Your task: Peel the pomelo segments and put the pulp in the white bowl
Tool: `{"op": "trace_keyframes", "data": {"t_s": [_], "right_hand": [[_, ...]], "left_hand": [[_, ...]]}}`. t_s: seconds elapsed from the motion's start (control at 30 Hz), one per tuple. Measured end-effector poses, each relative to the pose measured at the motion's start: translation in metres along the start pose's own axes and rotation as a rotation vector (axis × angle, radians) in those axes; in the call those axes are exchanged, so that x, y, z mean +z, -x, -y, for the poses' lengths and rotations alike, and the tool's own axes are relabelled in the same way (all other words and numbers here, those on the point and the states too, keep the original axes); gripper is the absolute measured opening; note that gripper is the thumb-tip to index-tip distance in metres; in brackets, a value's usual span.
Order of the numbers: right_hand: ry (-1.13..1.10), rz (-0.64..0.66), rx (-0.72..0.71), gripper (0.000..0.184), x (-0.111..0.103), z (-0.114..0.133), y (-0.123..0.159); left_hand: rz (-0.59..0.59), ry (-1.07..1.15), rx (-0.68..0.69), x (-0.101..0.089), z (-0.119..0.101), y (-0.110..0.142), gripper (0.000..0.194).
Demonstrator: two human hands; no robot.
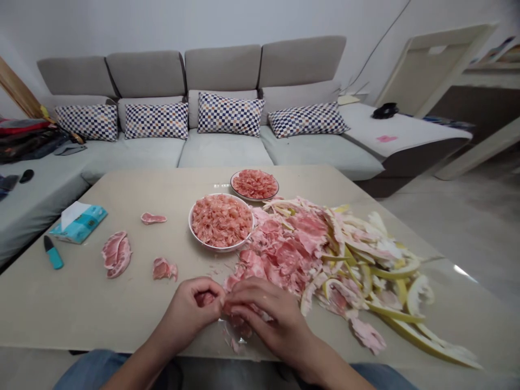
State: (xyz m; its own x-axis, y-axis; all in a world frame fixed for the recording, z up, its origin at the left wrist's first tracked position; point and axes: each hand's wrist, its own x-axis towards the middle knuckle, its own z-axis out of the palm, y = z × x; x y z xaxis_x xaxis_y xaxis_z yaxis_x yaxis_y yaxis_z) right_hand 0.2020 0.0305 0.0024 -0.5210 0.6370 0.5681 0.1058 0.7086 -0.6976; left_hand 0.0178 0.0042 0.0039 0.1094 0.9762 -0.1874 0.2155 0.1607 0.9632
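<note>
Close to the table's near edge, my left hand (190, 304) is curled round a piece of pink pomelo flesh (205, 298). My right hand (273, 314) meets it fingertip to fingertip, its fingers pinched at the pomelo; most of the grip is hidden. Below the hands lie scraps of membrane (231, 342) and something clear and shiny. Beyond them stands a white bowl (195, 238) heaped with peeled pomelo flesh (221, 219). Unpeeled pomelo segments (117, 254) and a smaller chunk (164, 268) rest to the left, with a thin piece (153, 218) farther back.
A pile of pink membranes (280, 254) and yellow-green rind (402, 271) covers the table's right side. Behind the bowl is a dark-rimmed plate (254, 199) of flesh. At left lie a teal-handled knife (53, 253) and a tissue pack (83, 225). A sofa (225, 149) stands behind.
</note>
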Motion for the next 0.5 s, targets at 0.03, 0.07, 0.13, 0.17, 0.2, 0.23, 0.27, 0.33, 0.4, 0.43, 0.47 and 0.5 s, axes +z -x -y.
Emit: {"op": "trace_keyframes", "data": {"t_s": [0.03, 0.07, 0.13, 0.17, 0.2, 0.23, 0.27, 0.33, 0.4, 0.43, 0.47, 0.5], "right_hand": [[0.024, 0.006, -0.047, 0.022, -0.001, 0.001, 0.001], [0.041, 0.012, -0.078, 0.025, -0.003, 0.001, 0.002], [0.04, 0.018, -0.078, 0.026, -0.006, 0.001, 0.002], [0.025, 0.016, -0.054, 0.025, -0.008, 0.001, 0.001], [0.004, 0.013, -0.026, 0.024, -0.009, 0.0, 0.001], [-0.018, 0.01, 0.0, 0.022, -0.011, -0.001, 0.0], [-0.036, 0.005, 0.02, 0.022, -0.011, -0.002, -0.001], [-0.056, -0.002, 0.048, 0.021, -0.012, -0.004, -0.003], [-0.062, -0.003, 0.08, 0.021, -0.011, -0.004, -0.004], [-0.063, -0.003, 0.096, 0.02, -0.011, -0.003, -0.004], [-0.065, -0.003, 0.11, 0.019, -0.011, -0.003, -0.005], [-0.066, 0.0, 0.123, 0.018, -0.01, -0.003, -0.005]], "left_hand": [[0.007, 0.043, -0.026, 0.0, 0.001, -0.001, 0.01], [0.015, 0.078, -0.05, -0.001, 0.002, -0.001, 0.011], [0.045, 0.126, -0.085, -0.004, 0.003, -0.002, 0.015], [0.062, 0.136, -0.085, -0.005, 0.002, -0.002, 0.017], [0.074, 0.136, -0.072, -0.007, 0.001, -0.003, 0.018], [0.079, 0.129, -0.045, -0.01, 0.0, -0.003, 0.018], [0.075, 0.115, -0.005, -0.011, -0.002, -0.002, 0.017], [0.061, 0.069, 0.085, -0.014, -0.007, -0.001, 0.015], [0.067, -0.008, 0.168, -0.016, -0.011, 0.0, 0.014], [0.074, -0.054, 0.21, -0.016, -0.012, 0.001, 0.013], [0.077, -0.1, 0.249, -0.015, -0.012, 0.002, 0.013], [0.073, -0.144, 0.283, -0.015, -0.012, 0.003, 0.013]]}}
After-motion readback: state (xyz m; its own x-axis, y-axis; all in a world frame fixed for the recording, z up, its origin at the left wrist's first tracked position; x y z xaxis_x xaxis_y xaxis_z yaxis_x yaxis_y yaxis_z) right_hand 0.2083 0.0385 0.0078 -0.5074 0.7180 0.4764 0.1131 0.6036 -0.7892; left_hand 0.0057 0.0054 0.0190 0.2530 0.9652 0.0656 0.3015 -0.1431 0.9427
